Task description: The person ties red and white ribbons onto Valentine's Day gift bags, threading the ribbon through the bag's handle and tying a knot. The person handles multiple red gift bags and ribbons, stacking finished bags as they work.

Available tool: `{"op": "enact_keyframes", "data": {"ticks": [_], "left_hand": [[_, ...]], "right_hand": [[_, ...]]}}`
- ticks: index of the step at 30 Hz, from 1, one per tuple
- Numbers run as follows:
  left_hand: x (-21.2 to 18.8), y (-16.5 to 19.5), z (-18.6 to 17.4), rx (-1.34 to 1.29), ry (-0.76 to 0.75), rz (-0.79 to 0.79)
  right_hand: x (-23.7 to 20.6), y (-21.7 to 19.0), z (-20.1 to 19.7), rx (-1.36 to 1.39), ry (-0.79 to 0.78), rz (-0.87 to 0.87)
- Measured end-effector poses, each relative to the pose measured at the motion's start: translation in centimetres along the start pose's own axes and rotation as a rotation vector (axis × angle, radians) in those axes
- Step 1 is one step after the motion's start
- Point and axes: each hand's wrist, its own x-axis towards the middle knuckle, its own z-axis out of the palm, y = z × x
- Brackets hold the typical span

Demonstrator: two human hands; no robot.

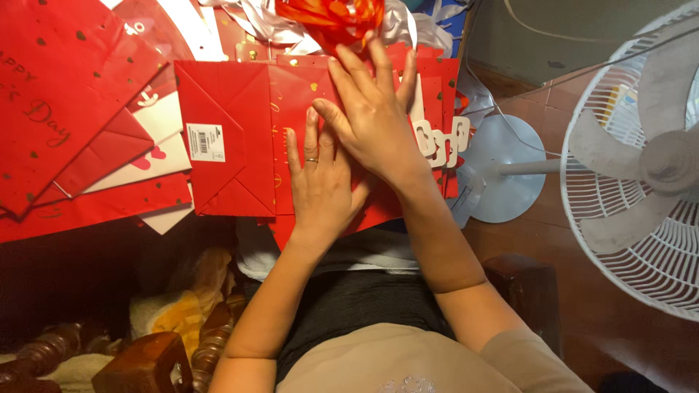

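From the head camera, both hands press flat, fingers spread, on a folded red paper gift bag (247, 138) lying just beyond the person's lap. The left hand (320, 185) lies partly under the right hand (375, 120); neither grip closes on anything. More red bags (65, 94) are stacked to the left, and a white fan (641, 167) stands to the right.

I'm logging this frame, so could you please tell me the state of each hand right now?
Left hand: open, palm flat on the red paper bag, holding nothing.
Right hand: open, fingers spread, pressing on the same bag, overlapping the left hand.
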Motion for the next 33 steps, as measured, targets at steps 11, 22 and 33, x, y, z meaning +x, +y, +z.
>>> {"op": "enact_keyframes", "data": {"ticks": [11, 22, 33], "left_hand": [[-0.1, -0.2, -1.5, -0.341, 0.103, -0.020], [-0.5, -1.4, -4.2, -1.457, 0.237, -0.304], [-0.7, -0.9, -5.0, -1.205, 0.059, -0.335]], "right_hand": [[-4.6, -0.8, -4.4, 0.493, -0.030, 0.000], [-8.2, -1.6, -6.1, 0.812, -0.137, 0.017], [-8.5, -2.4, -8.1, 0.788, -0.047, 0.182]]}}
